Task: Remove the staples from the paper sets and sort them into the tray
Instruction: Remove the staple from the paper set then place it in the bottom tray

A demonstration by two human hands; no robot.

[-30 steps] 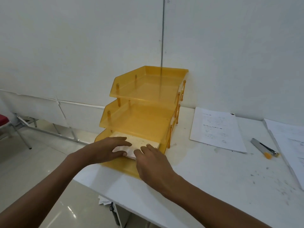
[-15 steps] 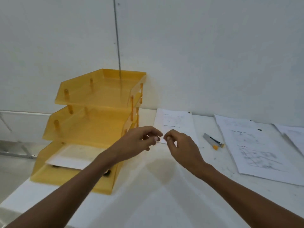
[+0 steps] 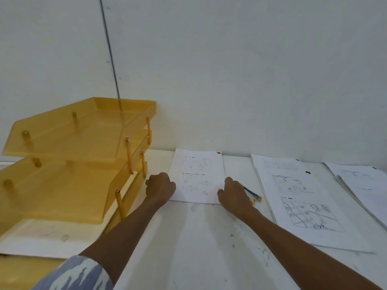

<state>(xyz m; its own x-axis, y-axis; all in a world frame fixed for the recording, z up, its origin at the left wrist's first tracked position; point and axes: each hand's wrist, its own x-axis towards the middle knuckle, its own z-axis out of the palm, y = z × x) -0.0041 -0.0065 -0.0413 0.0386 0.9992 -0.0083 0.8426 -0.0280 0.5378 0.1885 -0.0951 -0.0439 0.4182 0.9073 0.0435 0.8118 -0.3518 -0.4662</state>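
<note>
A stapled paper set (image 3: 198, 176) lies on the white table against the wall, with a dark staple mark at its top right corner. My left hand (image 3: 160, 188) is curled on the set's lower left edge. My right hand (image 3: 234, 193) lies palm down at its lower right edge, thumb on the sheet, covering the far end of a grey and yellow staple remover (image 3: 254, 196). Whether the right fingers grip the remover or the paper is hidden. The orange three-tier tray (image 3: 69, 185) stands at the left, with white paper (image 3: 41, 237) in its bottom tier.
Two more paper sets lie to the right: a large one with drawings (image 3: 303, 201) and another at the far right edge (image 3: 364, 183). The wall runs close behind the table. A patterned sleeve (image 3: 73, 275) shows at the bottom left.
Both hands left the tray's bottom tier, met in mid-air over the table, then came down on either side of the paper set. The view swung right.
</note>
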